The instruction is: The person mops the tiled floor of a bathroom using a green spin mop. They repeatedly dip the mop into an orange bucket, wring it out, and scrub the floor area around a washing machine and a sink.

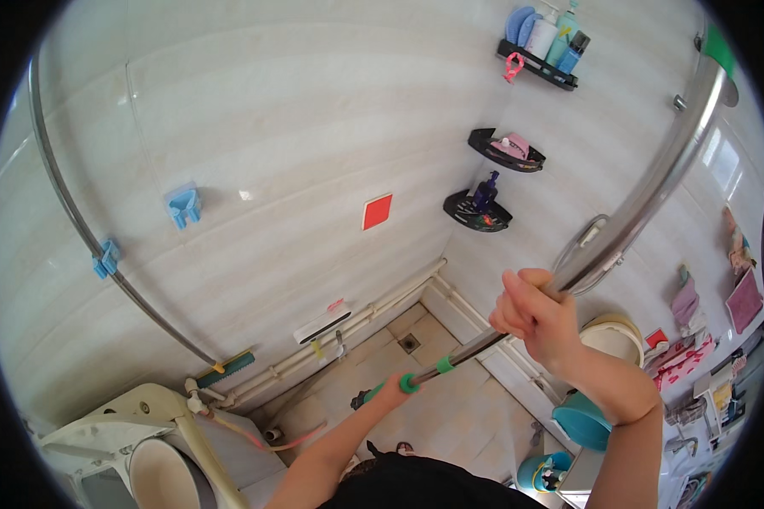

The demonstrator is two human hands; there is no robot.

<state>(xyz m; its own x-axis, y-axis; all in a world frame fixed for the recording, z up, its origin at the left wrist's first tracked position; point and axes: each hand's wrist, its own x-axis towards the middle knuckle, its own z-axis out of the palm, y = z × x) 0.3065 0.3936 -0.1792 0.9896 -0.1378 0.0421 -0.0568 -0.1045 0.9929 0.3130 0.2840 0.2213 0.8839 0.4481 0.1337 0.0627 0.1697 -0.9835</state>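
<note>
A long metal pole (649, 191) with green collars, probably a mop handle, slants across the view from upper right to lower middle. My right hand (538, 312) is closed around the bare metal at its middle. Lower down, my left hand (395, 391) grips the pole by a green collar (409, 383). Past that hand a dark end piece (359, 399) shows over the tiled floor (445, 407); my left hand and forearm hide part of it. A green end (718, 51) tops the pole near the right wall.
Black corner shelves (477, 213) hold bottles. A brush-headed pole (134, 292) hangs in a blue clip (106, 257). A washing machine (184, 413) stands lower left. Pipes (369, 313) run along the wall near a floor drain (409, 343). Teal basin (582, 420) and bucket (528, 474) stand right.
</note>
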